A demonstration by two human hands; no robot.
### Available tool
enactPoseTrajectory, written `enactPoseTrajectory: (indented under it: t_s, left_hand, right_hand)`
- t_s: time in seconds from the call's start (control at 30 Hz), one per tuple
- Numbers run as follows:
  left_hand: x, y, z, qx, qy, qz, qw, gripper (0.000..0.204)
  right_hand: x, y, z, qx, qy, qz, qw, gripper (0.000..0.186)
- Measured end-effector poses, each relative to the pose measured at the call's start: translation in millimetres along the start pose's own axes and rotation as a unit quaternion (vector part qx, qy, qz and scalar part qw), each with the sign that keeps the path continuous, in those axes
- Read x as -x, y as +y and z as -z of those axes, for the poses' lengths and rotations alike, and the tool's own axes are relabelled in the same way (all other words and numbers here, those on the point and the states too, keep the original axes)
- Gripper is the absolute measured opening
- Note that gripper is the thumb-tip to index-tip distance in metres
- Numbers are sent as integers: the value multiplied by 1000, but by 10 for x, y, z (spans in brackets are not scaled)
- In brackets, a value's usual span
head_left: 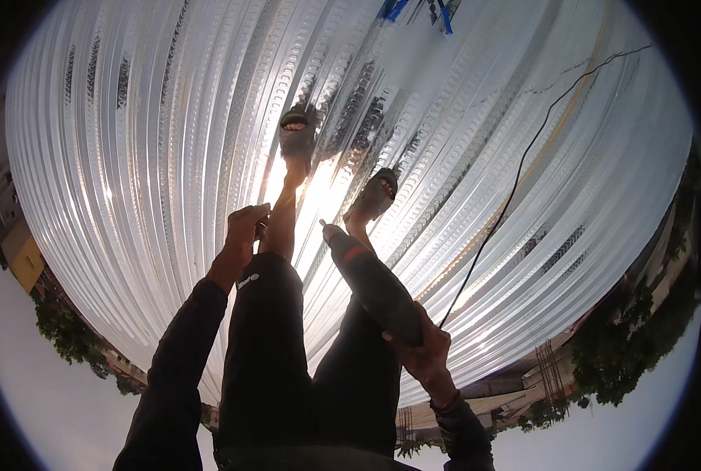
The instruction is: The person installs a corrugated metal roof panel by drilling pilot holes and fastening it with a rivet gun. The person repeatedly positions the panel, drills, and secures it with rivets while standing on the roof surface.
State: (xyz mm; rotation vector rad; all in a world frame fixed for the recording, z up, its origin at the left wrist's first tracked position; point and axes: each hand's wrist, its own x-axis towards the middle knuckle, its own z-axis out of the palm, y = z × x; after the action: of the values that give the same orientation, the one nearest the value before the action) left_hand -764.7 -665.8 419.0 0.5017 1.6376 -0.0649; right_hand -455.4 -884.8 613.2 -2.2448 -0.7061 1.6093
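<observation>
My right hand [422,345] is wrapped around the rear of a dark power drill [372,284] with a red band. The drill is tilted, and its narrow tip points forward and left, above the metal roofing and between my legs. From near that hand a thin black cord [498,220] runs away to the far right. My left hand [244,231] is by my left knee, its fingers bent and drawn together; anything in them is too small and dark to make out. Under my feet lies shiny corrugated metal roofing [162,180].
Blue-handled tools [421,11] lie on the roofing at the far edge of view. A yellowish line [558,129] runs along the ribs near the cord. Glare is strong around my shoes. Beyond the roof's edges stand trees [621,345], upright rods [550,377] and a yellow wall [25,263].
</observation>
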Motion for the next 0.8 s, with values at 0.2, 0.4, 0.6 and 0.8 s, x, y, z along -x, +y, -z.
enactPoseTrajectory:
  t_s: [0.2, 0.4, 0.6, 0.8]
  left_hand:
    - [-60, -1076, -94, -58, -70, -60, 994, 22]
    - [8, -1646, -513, -94, -84, -207, 970, 29]
    - [-740, -2090, -793, 19, -222, -158, 962, 31]
    - [-457, -1364, -1092, -233, -196, -246, 920, 21]
  right_hand:
    - [961, 280, -485, -92, -12, -56, 994, 71]
    - [1365, 528, -815, -59, 13, -115, 992, 68]
    - [954, 580, -915, -39, 79, -61, 994, 69]
    - [623, 499, -779, 96, 49, -133, 985, 72]
